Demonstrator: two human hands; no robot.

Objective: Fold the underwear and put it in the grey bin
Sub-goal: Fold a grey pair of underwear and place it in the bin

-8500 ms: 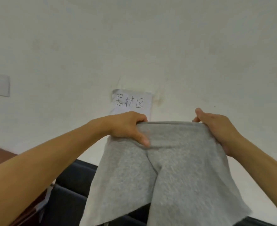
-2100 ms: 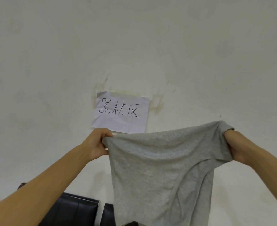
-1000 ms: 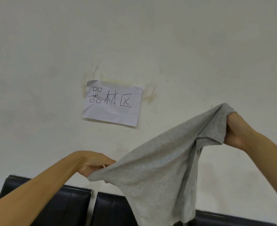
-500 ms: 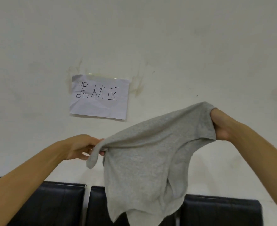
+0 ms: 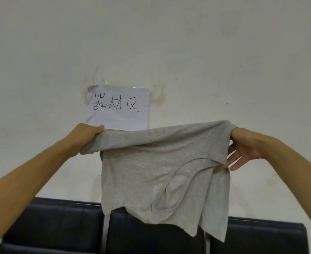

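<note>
The grey underwear point(image 5: 160, 167) hung in mid-air across the centre of the frame, stretched wide along its top edge. It was a soft, heathered light-grey knit with no print. The top edge ran from the left of centre, where it sat a little lower, up to the right, where it was highest. At the left end the fabric was rolled into a loose tube that drooped to a blunt tip. Below the top band the cloth fell in a broad panel with curved seams and soft folds, its ragged lower hem ending in the lower middle of the frame, longest at the lower right corner.
</note>
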